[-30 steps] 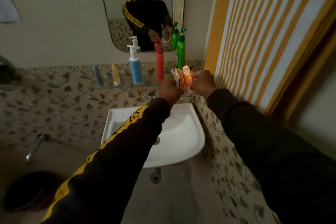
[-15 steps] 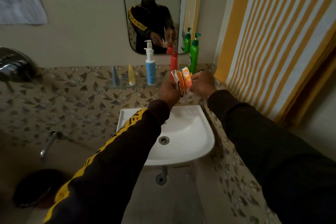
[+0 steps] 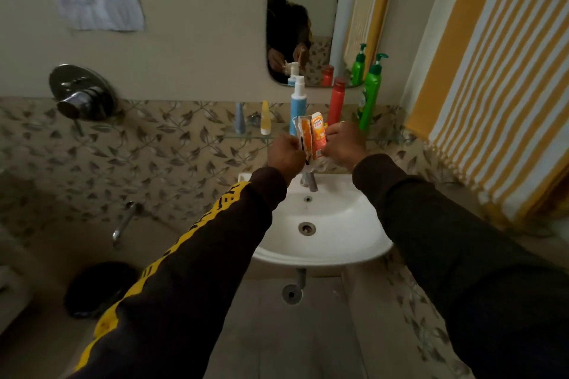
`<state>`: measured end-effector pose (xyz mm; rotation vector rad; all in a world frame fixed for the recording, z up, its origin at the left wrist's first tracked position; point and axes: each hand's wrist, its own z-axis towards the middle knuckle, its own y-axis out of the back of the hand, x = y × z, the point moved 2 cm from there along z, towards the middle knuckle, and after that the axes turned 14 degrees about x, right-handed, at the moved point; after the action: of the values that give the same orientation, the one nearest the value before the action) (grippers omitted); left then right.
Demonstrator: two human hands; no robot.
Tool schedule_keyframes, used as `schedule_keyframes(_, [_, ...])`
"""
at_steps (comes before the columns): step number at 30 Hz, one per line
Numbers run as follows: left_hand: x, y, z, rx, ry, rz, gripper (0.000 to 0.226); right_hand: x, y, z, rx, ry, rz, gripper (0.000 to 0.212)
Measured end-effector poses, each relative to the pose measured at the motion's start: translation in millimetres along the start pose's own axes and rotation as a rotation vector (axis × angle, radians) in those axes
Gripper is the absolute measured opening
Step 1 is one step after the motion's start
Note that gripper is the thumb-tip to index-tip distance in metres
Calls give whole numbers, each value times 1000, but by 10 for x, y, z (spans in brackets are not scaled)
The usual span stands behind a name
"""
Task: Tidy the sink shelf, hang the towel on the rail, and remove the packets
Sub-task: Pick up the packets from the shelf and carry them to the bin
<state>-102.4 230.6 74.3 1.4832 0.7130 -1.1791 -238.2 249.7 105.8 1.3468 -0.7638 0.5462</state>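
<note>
Both hands, left hand [image 3: 284, 153] and right hand [image 3: 345, 144], are gripping the packets [image 3: 311, 140], fingers curled tight, risking a loose one dropping into the sink [image 3: 354, 243].

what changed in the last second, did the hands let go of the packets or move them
Nothing let go: the left hand and right hand still grip the packets together above the sink, just in front of the shelf. Only the head camera swung, showing more wall to the left. The bottles and the towel on its rail stayed put.
</note>
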Motion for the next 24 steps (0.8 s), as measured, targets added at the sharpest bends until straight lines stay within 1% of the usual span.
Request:
schedule_keyframes(3, [118, 149, -80, -18, 25, -22, 17, 87, -180, -23, 8, 14, 24, 21])
schedule_keyframes(5, [215, 233, -113, -41, 54, -17, 16, 129, -299, -23, 46, 20, 36, 21])
schedule_keyframes(10, [411, 439, -154, -95, 103, -6, 18, 213, -580, 41, 120, 40, -4, 26])
schedule_keyframes(14, [479, 642, -208, -148, 146, -23, 15, 372, -744, 125, 171, 90, -4, 22])
schedule_keyframes(18, [473, 922, -228, -225, 171, 12, 15, 614, -891, 232, 223, 167, -20, 20])
schedule_keyframes(22, [489, 1161, -253, -280, 186, 29, 15, 799, -1056, 340, 289, 221, 2, 27])
schedule_keyframes(24, [524, 1227, -282, -318, 204, 27, 14, 843, -1143, 381, 307, 249, -2, 25])
